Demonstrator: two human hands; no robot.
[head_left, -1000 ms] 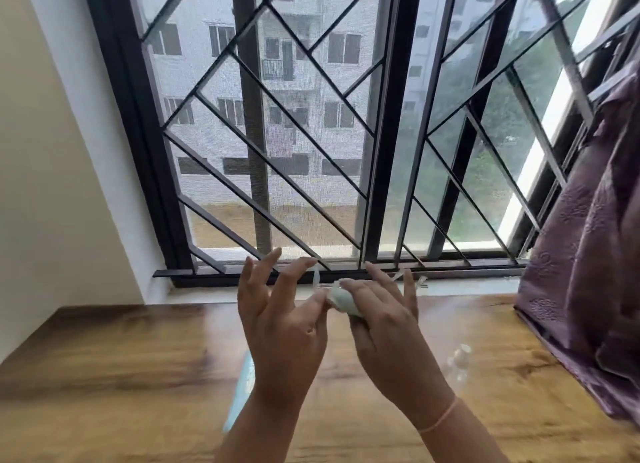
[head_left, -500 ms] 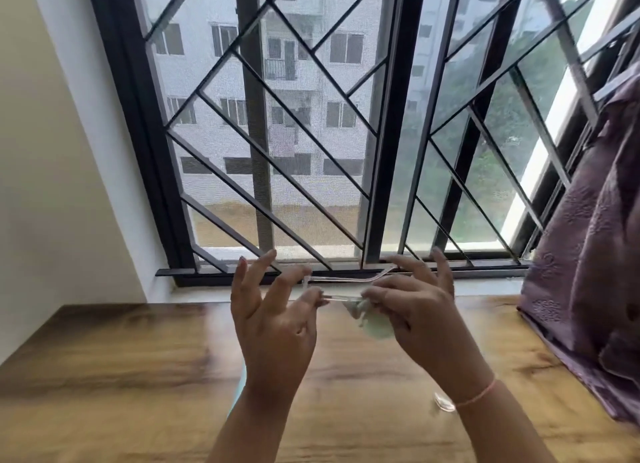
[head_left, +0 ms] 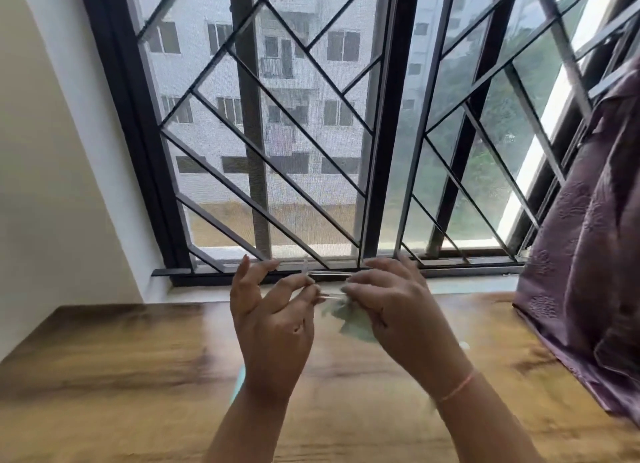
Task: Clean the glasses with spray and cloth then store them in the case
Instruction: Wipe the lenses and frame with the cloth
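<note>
your left hand (head_left: 277, 320) pinches the clear glasses (head_left: 325, 282); your right hand (head_left: 398, 310) grips them through the green cloth (head_left: 353, 324).

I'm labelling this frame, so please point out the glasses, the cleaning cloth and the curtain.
glasses (head_left: 329, 273): head view, on the clear temple arm stretched between both hands.
cleaning cloth (head_left: 353, 322): head view, on the pale green fold hanging below the right hand.
curtain (head_left: 588, 255): head view, on the purple fabric's middle.

The tabletop (head_left: 138, 376) is glossy grained wood, the glasses (head_left: 327, 284) clear plastic, the cloth (head_left: 353, 320) soft and matt — the curtain (head_left: 588, 255) embossed purple fabric.
</note>
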